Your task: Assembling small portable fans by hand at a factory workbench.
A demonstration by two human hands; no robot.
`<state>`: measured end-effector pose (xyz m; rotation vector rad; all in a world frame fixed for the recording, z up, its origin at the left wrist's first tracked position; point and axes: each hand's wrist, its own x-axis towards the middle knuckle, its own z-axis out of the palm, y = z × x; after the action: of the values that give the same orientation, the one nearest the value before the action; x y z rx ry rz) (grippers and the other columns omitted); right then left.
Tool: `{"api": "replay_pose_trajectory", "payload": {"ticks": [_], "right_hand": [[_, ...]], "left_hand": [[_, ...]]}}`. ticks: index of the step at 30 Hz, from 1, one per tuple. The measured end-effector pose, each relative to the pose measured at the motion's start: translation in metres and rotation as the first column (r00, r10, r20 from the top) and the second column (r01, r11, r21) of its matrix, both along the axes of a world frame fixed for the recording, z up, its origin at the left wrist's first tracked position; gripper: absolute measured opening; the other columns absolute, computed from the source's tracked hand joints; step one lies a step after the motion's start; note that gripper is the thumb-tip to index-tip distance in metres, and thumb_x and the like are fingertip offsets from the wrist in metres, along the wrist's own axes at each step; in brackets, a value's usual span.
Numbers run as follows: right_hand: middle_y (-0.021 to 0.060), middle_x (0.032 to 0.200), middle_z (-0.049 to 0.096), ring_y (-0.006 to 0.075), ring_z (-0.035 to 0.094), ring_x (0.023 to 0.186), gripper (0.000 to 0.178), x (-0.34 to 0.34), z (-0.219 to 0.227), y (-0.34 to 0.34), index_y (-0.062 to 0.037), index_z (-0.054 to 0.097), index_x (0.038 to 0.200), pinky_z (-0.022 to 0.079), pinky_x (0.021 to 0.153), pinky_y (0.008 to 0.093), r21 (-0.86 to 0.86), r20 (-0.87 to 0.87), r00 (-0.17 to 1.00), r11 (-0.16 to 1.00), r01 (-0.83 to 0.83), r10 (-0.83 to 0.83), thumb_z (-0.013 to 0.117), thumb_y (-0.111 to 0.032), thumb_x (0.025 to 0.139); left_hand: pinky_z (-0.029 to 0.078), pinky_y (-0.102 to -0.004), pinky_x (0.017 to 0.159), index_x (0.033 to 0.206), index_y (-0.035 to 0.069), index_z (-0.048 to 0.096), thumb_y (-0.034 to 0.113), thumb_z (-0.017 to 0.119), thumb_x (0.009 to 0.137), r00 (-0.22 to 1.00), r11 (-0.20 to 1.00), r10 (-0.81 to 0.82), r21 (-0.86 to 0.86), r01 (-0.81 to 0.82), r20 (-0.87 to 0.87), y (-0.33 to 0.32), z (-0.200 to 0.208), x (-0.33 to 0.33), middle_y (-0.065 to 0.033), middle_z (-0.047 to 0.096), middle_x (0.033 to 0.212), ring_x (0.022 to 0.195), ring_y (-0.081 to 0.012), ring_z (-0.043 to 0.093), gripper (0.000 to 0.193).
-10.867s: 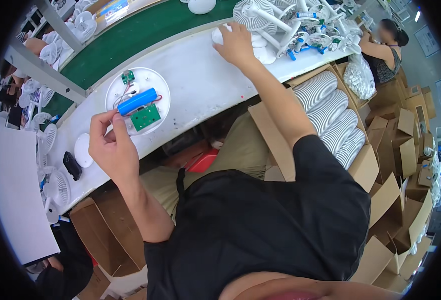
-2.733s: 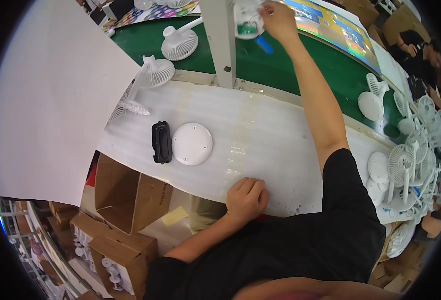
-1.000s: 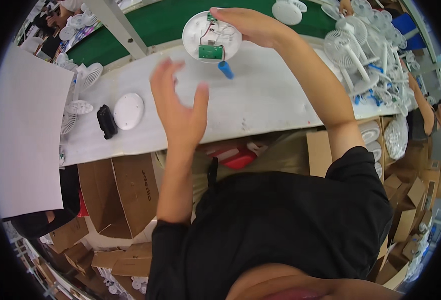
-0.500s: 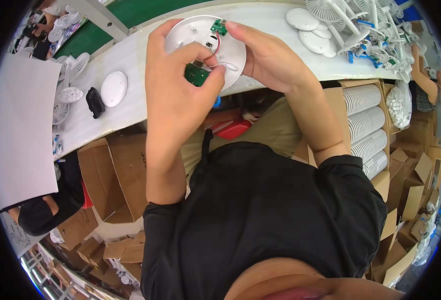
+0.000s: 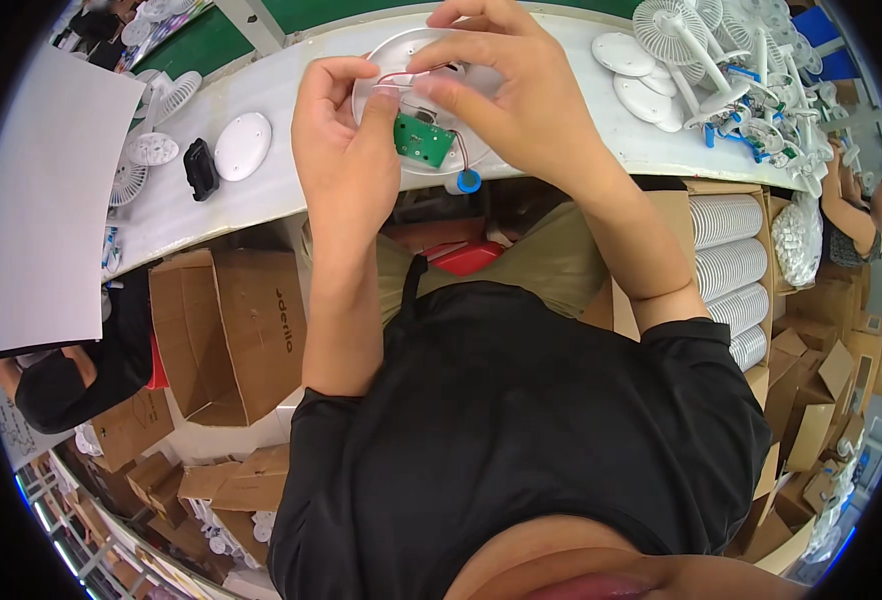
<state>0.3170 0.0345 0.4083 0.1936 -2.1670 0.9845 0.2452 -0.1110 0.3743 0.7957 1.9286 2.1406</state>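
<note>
A round white plastic base (image 5: 473, 147) is held up over the near edge of the bench, its hollow side towards me. My left hand (image 5: 349, 140) grips its left rim, with the thumb reaching inside. Inside lies a green circuit board (image 5: 423, 140), tilted. Thin wires run from the board to a blue-ended cylindrical part (image 5: 469, 181) hanging by the lower rim. My right hand (image 5: 521, 95) bends over the upper right of the base. Its thumb and index finger close around a thin red wire (image 5: 393, 74); the fingers partly hide the inside.
Left on the bench are a white disc (image 5: 243, 146), a black plastic piece (image 5: 200, 170) and white fans (image 5: 166, 100). More discs (image 5: 646, 98) and a heap of fan parts with blue pieces (image 5: 751, 120) stand right. Cartons (image 5: 231, 335) and stacked white rings (image 5: 726, 262) flank me below.
My right hand has moved left over the base, from its right rim to the wire. My left fingers have drawn back to the left rim. The circuit board has shifted right, with the blue-ended part exposed.
</note>
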Motion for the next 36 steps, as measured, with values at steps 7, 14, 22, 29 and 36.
{"api": "replay_pose_trajectory", "payload": {"ticks": [7,14,22,29,36], "right_hand": [[0.0117,0.101,0.056,0.0231,0.057,0.08,0.015,-0.02,-0.022,0.005,-0.0017,0.073,0.088,0.048,0.07,0.0288,-0.004,0.035,0.998,0.999,-0.044,0.044,0.066,-0.001,0.076],[0.0126,0.105,0.056,0.0225,0.057,0.079,0.016,-0.023,-0.015,-0.002,-0.0017,0.074,0.088,0.047,0.07,0.0276,0.088,0.151,0.987,0.995,0.046,-0.059,0.065,0.001,0.075],[0.013,0.107,0.057,0.0241,0.057,0.084,0.023,-0.028,-0.016,0.009,-0.0012,0.072,0.095,0.047,0.071,0.029,-0.103,0.092,0.985,0.985,-0.138,0.148,0.063,0.001,0.074],[0.0078,0.097,0.064,0.0155,0.059,0.08,0.029,0.053,-0.039,0.018,-0.0002,0.059,0.109,0.048,0.071,0.0251,-0.115,0.097,0.978,0.974,0.193,-0.182,0.067,-0.006,0.082],[0.0079,0.096,0.064,0.0137,0.059,0.076,0.023,0.07,-0.058,-0.012,0.0032,0.067,0.1,0.047,0.064,0.0222,-0.313,0.266,0.96,0.935,0.168,-0.083,0.069,0.003,0.078]], "left_hand": [[0.043,-0.022,0.082,0.112,0.001,0.052,-0.008,0.051,0.086,0.973,0.973,-0.131,0.211,0.091,0.187,0.0,-0.008,0.001,-0.0113,0.058,0.11,0.092,-0.0135,0.053,0.028],[0.043,-0.0192,0.071,0.109,0.001,0.056,-0.006,0.055,0.085,0.998,0.979,-0.06,0.195,0.052,0.033,-0.002,-0.01,0.005,-0.0086,0.06,0.102,0.08,-0.0096,0.054,0.024],[0.037,-0.0183,0.05,0.094,0.003,0.064,0.001,0.062,0.084,0.986,0.991,-0.033,-0.134,0.011,-0.164,-0.013,0.002,-0.009,-0.0037,0.058,0.08,0.056,-0.0064,0.047,0.01],[0.037,-0.0189,0.049,0.093,0.004,0.065,0.005,0.065,0.083,0.961,0.949,0.07,-0.279,-0.146,-0.267,-0.007,0.013,-0.002,-0.0036,0.058,0.077,0.055,-0.0074,0.048,0.01],[0.038,-0.0201,0.049,0.094,0.004,0.065,0.007,0.066,0.083,0.933,0.955,0.071,-0.245,-0.165,-0.352,-0.001,0.01,0.004,-0.0047,0.059,0.074,0.054,-0.0098,0.05,0.012]]}}
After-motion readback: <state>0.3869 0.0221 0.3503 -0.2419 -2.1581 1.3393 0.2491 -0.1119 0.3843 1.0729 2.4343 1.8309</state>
